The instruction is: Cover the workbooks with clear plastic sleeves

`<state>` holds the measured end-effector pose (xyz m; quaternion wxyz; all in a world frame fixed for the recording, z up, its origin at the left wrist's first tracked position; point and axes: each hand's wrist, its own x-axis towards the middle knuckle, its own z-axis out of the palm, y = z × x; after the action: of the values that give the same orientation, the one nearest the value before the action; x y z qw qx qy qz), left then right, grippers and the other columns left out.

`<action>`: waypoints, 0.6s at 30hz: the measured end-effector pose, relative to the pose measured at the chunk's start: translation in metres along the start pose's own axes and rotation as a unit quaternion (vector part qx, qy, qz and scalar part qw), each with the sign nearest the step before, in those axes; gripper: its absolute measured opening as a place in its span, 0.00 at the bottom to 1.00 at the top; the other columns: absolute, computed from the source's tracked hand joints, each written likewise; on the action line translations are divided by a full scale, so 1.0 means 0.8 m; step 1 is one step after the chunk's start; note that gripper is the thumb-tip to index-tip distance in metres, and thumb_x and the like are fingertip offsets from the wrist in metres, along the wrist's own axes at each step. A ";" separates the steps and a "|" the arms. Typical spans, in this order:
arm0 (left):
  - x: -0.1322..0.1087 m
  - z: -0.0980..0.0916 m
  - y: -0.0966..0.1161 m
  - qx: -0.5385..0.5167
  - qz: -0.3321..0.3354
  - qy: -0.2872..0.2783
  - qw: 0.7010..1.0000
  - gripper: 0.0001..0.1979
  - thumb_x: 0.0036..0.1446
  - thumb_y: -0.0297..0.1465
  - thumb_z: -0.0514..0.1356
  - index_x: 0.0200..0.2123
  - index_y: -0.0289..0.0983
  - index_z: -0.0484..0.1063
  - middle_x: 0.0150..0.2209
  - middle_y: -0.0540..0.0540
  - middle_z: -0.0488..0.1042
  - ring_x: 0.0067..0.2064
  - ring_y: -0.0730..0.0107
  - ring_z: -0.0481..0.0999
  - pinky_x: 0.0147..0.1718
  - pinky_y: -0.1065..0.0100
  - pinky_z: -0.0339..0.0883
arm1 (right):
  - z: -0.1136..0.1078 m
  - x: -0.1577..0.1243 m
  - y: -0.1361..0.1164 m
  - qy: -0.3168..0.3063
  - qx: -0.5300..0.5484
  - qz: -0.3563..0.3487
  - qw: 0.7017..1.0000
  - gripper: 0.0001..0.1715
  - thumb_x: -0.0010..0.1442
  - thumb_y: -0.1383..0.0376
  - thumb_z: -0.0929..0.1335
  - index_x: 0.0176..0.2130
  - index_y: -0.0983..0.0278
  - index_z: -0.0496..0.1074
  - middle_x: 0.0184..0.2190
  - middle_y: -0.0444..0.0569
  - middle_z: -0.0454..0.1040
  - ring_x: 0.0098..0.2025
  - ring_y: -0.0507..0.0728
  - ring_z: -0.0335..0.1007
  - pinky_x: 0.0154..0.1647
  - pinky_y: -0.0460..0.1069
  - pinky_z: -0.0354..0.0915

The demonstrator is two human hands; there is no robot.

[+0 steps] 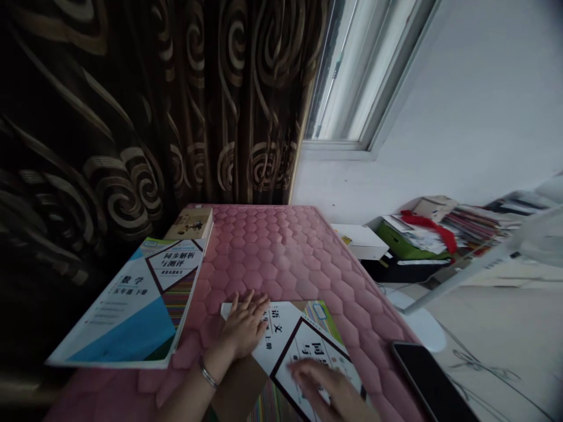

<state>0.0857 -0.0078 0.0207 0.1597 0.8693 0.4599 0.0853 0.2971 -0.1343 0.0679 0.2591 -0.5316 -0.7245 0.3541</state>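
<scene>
- Hanging across the upper left of the frame, a dark curtain (229, 99) bears pale swirls.
- At the left, a blue-and-white book (127, 305) lies shut on the pink padded cover (264, 252), its far edge just beside or over a brown book (193, 221); I cannot tell which.
- At the lower centre, the left hand (244, 328), with a silver bracelet (208, 373) at its wrist, rests flat on the white-and-brown book (288, 337); its fingers are spread and grasp nothing.
- That white-and-brown book lies closed at the bottom centre, its cover facing up.
- Right of it, the right hand (329, 387) is blurred above the same cover, fingers loosely bent and clasping nothing visible; I cannot tell whether they touch it.
- At the upper right of centre is a window (352, 70).
- Right of centre sits a white box (363, 241).
- At the lower right, a dark phone (431, 381) lies near the cover's edge.
- Farther right, a red cloth (433, 230) drapes over stacked papers (417, 237).
</scene>
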 end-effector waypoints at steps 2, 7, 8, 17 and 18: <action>-0.001 0.001 -0.001 0.006 0.011 0.012 1.000 0.27 0.66 0.38 0.48 0.67 0.47 0.52 0.68 0.51 0.56 0.71 0.55 0.44 0.66 0.39 0.33 | -0.014 0.039 0.018 0.046 -0.122 -0.009 0.991 0.21 0.68 0.55 0.59 0.49 0.58 0.75 0.57 0.51 0.71 0.61 0.62 0.63 0.64 0.59 0.59; -0.001 0.009 -0.004 0.041 0.021 0.045 0.998 0.26 0.66 0.37 0.48 0.67 0.46 0.54 0.67 0.50 0.58 0.70 0.56 0.49 0.66 0.39 0.36 | -0.029 0.087 0.075 0.028 -0.306 0.018 0.951 0.32 0.66 0.50 0.59 0.65 0.58 0.61 0.68 0.51 0.56 0.70 0.67 0.44 0.67 0.70 0.44; -0.001 0.010 -0.004 0.046 0.020 0.047 0.998 0.26 0.66 0.37 0.49 0.67 0.47 0.54 0.67 0.50 0.58 0.70 0.56 0.49 0.66 0.39 0.37 | -0.029 0.088 0.085 0.022 -0.316 0.025 0.948 0.33 0.67 0.50 0.58 0.66 0.57 0.59 0.68 0.49 0.54 0.71 0.66 0.42 0.68 0.69 0.44; -0.022 -0.013 -0.002 0.074 -0.063 0.039 0.995 0.28 0.64 0.43 0.52 0.66 0.55 0.55 0.69 0.52 0.53 0.70 0.45 0.48 0.64 0.34 0.38 | -0.021 0.085 0.107 0.025 -0.338 0.049 0.939 0.32 0.68 0.48 0.55 0.67 0.49 0.54 0.71 0.43 0.44 0.72 0.66 0.33 0.69 0.67 0.42; -0.022 -0.015 -0.001 0.075 -0.068 0.035 0.994 0.28 0.64 0.42 0.52 0.66 0.54 0.55 0.69 0.52 0.52 0.70 0.46 0.47 0.64 0.35 0.38 | -0.021 0.086 0.108 0.023 -0.337 0.051 0.940 0.32 0.68 0.48 0.55 0.67 0.49 0.54 0.71 0.43 0.43 0.72 0.67 0.32 0.68 0.67 0.42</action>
<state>0.0713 -0.0194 0.0316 0.0838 0.8423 0.5279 0.0698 0.3397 -0.0490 0.0103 0.0636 -0.6319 -0.7672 0.0894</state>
